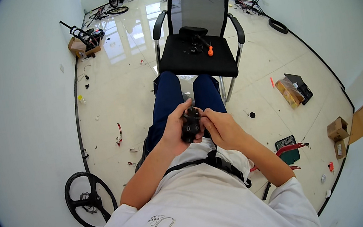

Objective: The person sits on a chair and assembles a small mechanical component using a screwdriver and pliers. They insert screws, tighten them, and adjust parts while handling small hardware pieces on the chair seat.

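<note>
Seated person, head view looking down over a white shirt and dark blue trousers.

Left hand (175,130): fingers curled closed around a small black, blocky mechanical part (190,125), gripping it from its left side; thumb lies up along the part's upper edge. Right hand (220,126): fingers bent, thumb and forefinger pinched against the part's upper right corner; the rest of the hand sits loosely closed just beside it. Whether the right fingers hold something tiny of their own cannot be told at this size.

The part sits between both hands, held above the lap, in front of the chest and over the knees. Its detail is too dark to make out.

Straight ahead, close to the knees: a black mesh-backed office chair with chrome arms (217,1). On its seat lie a black bicycle saddle (192,31) and a tool with an orange handle (210,51), touching a cluster of small dark pieces.

On the glossy pale tiled floor (131,83): a black spoked wheel (89,200) at lower left near the wall; small cardboard boxes (337,128) at right; a green-and-black flat case (287,148) near the right elbow; a black tyre (278,26) by the far right wall.
</note>
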